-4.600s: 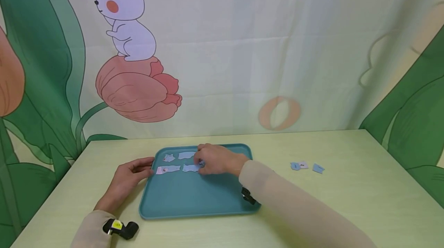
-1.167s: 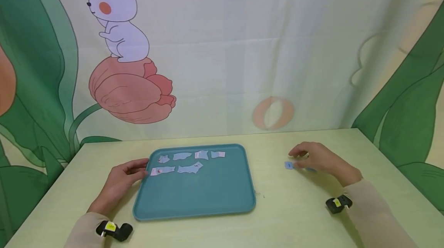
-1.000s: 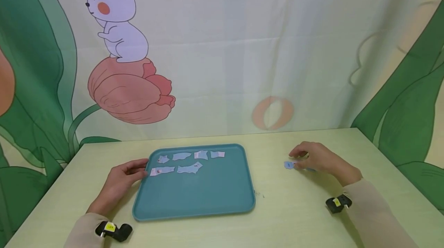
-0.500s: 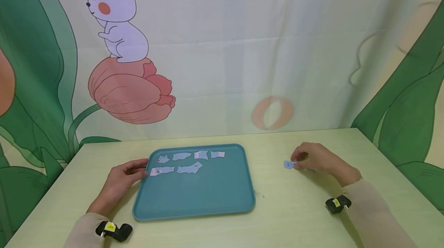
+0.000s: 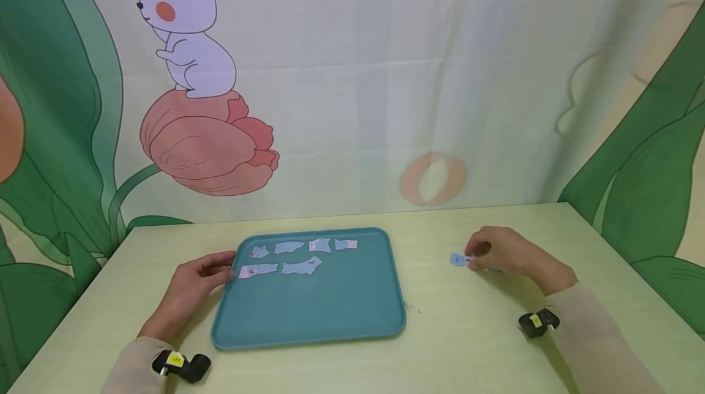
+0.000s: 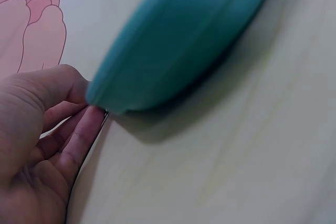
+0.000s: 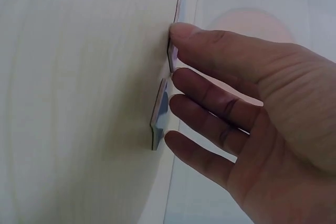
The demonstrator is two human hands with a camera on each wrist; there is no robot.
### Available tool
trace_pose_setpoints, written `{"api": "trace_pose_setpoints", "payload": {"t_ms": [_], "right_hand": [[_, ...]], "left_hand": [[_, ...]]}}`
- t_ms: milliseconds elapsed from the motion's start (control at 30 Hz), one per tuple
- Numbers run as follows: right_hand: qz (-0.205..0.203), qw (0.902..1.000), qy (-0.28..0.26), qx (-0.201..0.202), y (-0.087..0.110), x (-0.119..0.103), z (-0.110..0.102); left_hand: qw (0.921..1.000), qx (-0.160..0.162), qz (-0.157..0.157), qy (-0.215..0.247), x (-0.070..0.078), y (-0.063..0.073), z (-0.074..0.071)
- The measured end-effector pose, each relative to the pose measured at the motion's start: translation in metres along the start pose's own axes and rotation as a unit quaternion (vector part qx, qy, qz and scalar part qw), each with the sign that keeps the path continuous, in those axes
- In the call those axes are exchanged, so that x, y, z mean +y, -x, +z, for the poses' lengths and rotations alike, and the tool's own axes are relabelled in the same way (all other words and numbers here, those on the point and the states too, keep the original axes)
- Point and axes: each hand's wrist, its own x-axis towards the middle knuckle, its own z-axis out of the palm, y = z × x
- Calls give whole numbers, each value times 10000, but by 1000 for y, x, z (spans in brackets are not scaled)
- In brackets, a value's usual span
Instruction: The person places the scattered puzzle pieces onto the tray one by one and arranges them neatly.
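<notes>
In the head view, a teal tray [image 5: 308,314] stands on the table, with several flat, pale blue and pink jigsaw pieces [image 5: 289,247] laid in two rows near its far side. My left hand [image 5: 190,287] touches the tray's left rim, thumb and forefinger apart along it; the left wrist view shows the fingertips against the rim [image 6: 115,90]. Right of the tray, thumb and forefinger of my right hand [image 5: 507,253] pinch a blue and pink jigsaw piece [image 5: 457,259]. Another jigsaw piece [image 7: 159,111] lies under the other fingers in the right wrist view, mostly hidden in the head view.
A pale wooden table [image 5: 440,351] carries everything. Behind it hangs a curtain [image 5: 330,106] printed with a rabbit, flowers and leaves. Small dark marks show on the table beside the tray's right edge.
My right hand has gone from the tray to the pieces on the right and now pinches one, which has shifted and turned slightly. My left hand stays at the tray's rim.
</notes>
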Motion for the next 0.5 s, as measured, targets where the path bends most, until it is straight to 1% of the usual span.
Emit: {"api": "trace_pose_setpoints", "payload": {"t_ms": [100, 500], "right_hand": [[61, 10000, -3, -24, 0, 0, 0], [69, 10000, -15, -16, 0, 0, 1]], "left_hand": [[10000, 8, -43, 7, 0, -1, 1], [9999, 6, -78, -81, 0, 0, 1]]}}
